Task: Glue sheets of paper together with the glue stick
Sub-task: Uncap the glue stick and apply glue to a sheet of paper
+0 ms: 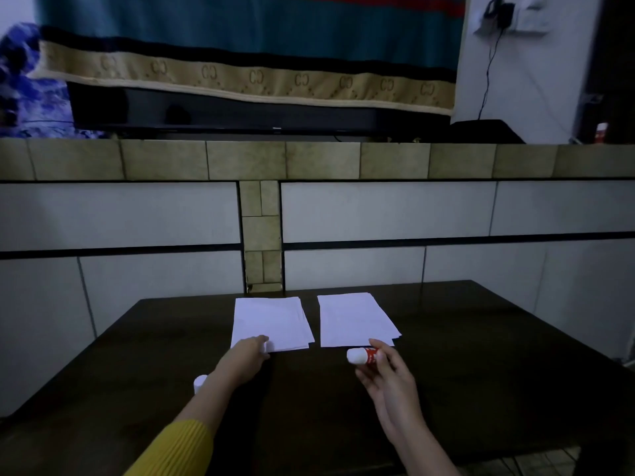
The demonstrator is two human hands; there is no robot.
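The glue stick (363,356) was held in the curled fingers of the right hand (388,376), just short of the right paper stack (354,319). The near corner of the left paper stack (271,321) was pinched by the left hand (245,355). A white cap (200,383) stood beside the left forearm on the dark table (309,407).

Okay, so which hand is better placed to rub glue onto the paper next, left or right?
Probably the right hand: its grip is already on the glue stick, uncapped end pointing at the paper. The left hand grips the corner of the left paper stack, steadying it.
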